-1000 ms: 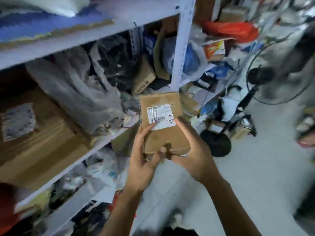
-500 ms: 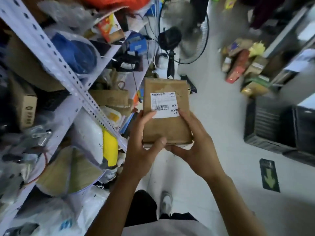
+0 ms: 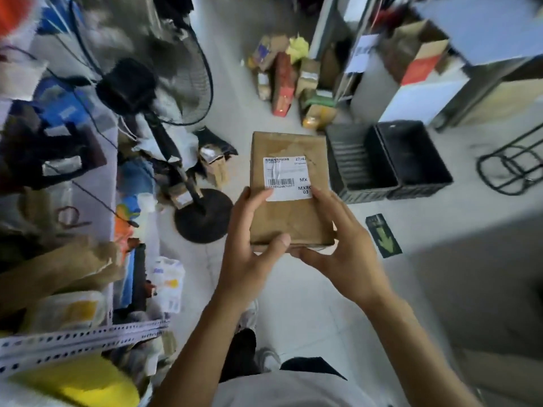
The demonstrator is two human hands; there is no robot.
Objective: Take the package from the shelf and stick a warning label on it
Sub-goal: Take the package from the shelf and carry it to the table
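Observation:
I hold a flat brown cardboard package (image 3: 289,218) in both hands in front of my chest, above the floor. A white shipping label (image 3: 286,177) with a barcode covers its upper middle. My left hand (image 3: 249,251) grips the package's left edge and near corner, thumb across the bottom. My right hand (image 3: 343,248) clasps the right edge, fingers along the side and under the bottom. No warning label is visible anywhere in view.
The cluttered metal shelf (image 3: 82,339) runs along my left. A black standing fan (image 3: 164,83) stands ahead left, its round base (image 3: 202,215) on the floor. Two black crates (image 3: 390,163) sit ahead right, a pile of small boxes (image 3: 288,80) beyond, a green arrow sticker (image 3: 383,236) on the floor.
My view has swung right, away from the shelf toward the open floor. The package stays in both hands, same grip, label facing up.

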